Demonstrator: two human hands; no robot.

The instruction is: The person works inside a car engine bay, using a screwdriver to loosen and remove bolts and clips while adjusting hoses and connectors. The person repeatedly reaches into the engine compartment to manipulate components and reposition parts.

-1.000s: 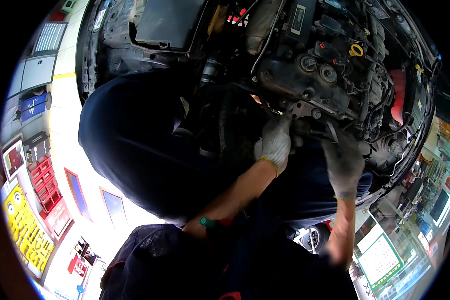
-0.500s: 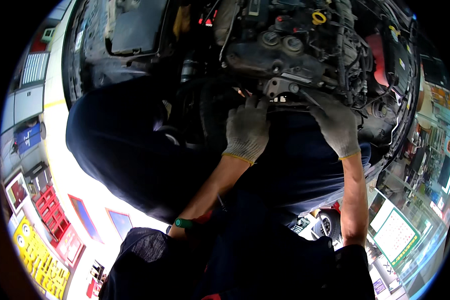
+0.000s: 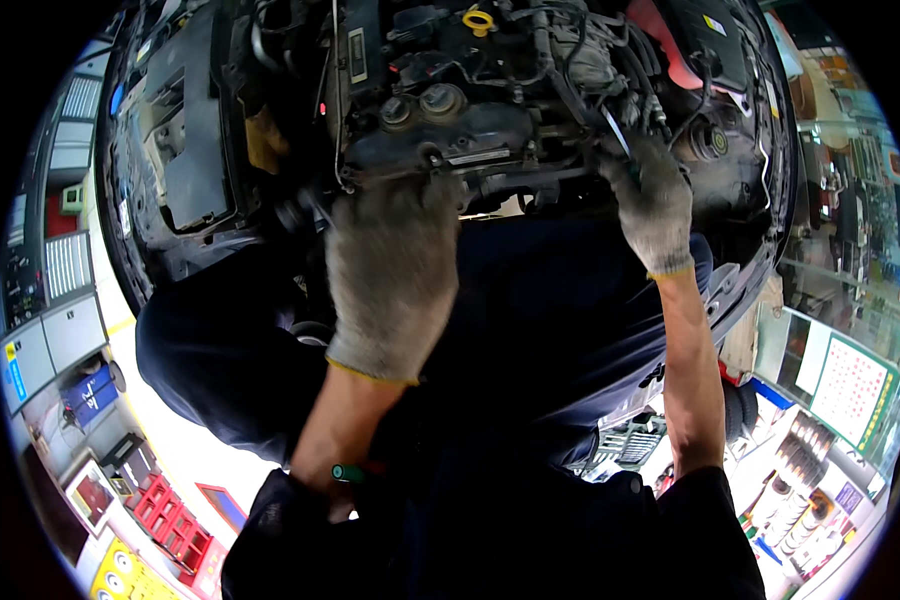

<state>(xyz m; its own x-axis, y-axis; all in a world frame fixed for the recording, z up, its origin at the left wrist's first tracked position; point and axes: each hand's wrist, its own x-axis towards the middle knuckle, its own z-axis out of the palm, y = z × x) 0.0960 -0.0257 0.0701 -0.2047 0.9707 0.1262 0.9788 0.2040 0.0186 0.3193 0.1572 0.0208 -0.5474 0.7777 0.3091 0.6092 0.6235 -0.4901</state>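
My left hand (image 3: 390, 275), in a grey knit glove with a yellow cuff, is over the front edge of the engine (image 3: 440, 140), smeared by motion. Its fingers curl inward, and whatever lies in them is hidden behind the hand. Farther right, my gloved right hand (image 3: 652, 205) closes round a tool with a slim bright metal shaft (image 3: 616, 131); the shaft points up and left toward the hoses. A bracket seen earlier at the engine's front edge is now out of sight behind my left hand.
Dark blue cloth (image 3: 560, 290) lies over the car's front below the engine. A yellow ring handle (image 3: 478, 22) and a red-and-black box (image 3: 685, 45) are at the far side. A green-ended handle (image 3: 347, 473) shows by my left forearm. Red shelving (image 3: 170, 520) stands at the lower left.
The whole view has shifted, so the engine sits farther left. My left hand has moved left and looks larger; its fingers have curled. My right hand has left the bracket's bolt, with its tool tipped upward.
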